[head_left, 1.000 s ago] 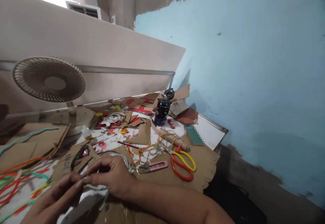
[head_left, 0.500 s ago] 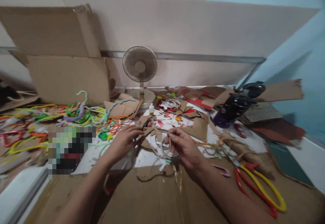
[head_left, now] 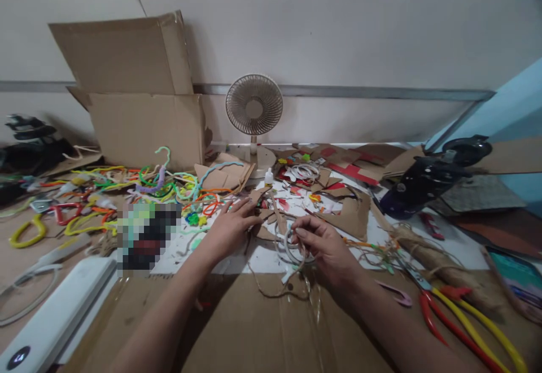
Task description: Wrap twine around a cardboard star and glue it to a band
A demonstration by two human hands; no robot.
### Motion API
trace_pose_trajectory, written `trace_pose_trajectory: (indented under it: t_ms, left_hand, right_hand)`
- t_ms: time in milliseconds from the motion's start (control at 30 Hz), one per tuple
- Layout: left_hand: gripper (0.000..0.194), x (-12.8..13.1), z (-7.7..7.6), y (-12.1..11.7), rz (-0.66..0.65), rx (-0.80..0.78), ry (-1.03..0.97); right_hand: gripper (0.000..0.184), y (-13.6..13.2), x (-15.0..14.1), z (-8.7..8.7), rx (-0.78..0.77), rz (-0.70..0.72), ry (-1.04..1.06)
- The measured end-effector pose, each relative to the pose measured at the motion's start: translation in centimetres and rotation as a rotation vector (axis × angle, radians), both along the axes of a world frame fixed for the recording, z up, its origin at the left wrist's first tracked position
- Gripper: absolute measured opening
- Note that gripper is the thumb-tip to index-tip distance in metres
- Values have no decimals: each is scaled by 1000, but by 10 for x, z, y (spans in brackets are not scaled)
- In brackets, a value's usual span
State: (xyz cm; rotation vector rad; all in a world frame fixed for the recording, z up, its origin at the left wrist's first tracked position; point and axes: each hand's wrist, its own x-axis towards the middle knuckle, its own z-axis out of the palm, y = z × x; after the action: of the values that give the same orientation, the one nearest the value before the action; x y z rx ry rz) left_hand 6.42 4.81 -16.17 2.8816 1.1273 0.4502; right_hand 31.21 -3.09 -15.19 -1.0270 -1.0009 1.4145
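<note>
My right hand is closed in a pinch on a small coil of white wire just above the table. My left hand lies beside it with its fingers stretched out flat over cardboard scraps; it holds nothing. Both hands hover over a flat sheet of brown cardboard that covers the near part of the table. Loose twine trails from under the coil.
Red and yellow scissors and a pink snipper lie to the right. A heap of coloured pipe cleaners is at the left. A small desk fan, an open cardboard box, a dark bottle and a white bar surround the work area.
The view swung left from the blue wall to the table's middle. My hands moved apart: the left now lies flat on the scraps, the right keeps the white coil.
</note>
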Motion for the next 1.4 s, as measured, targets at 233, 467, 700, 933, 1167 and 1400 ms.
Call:
trace_pose_trajectory:
  t_ms: [233, 467, 700, 933, 1167, 1400]
  left_hand:
    - [58, 8, 23, -11, -8, -32, -98]
    - [55, 27, 38, -25, -87, -27, -193]
    - [58, 37, 36, -34, -104, 45, -192]
    - [50, 42, 26, -42, -79, 83, -147]
    - [54, 43, 16, -43, -77, 179, -156]
    - [50, 43, 18, -47, -90, 88, -106]
  right_hand:
    - [40, 0, 3, -4, 35, -16, -25]
    - [38, 0, 5, -3, 70, -59, -24]
    - [40, 4, 7, -2, 91, -155, -21]
    - [58, 13, 12, -12, 28, -192, -12]
    - [48, 10, 13, -8, -68, -63, -60]
    - [36, 15, 14, -18, -87, -52, -118]
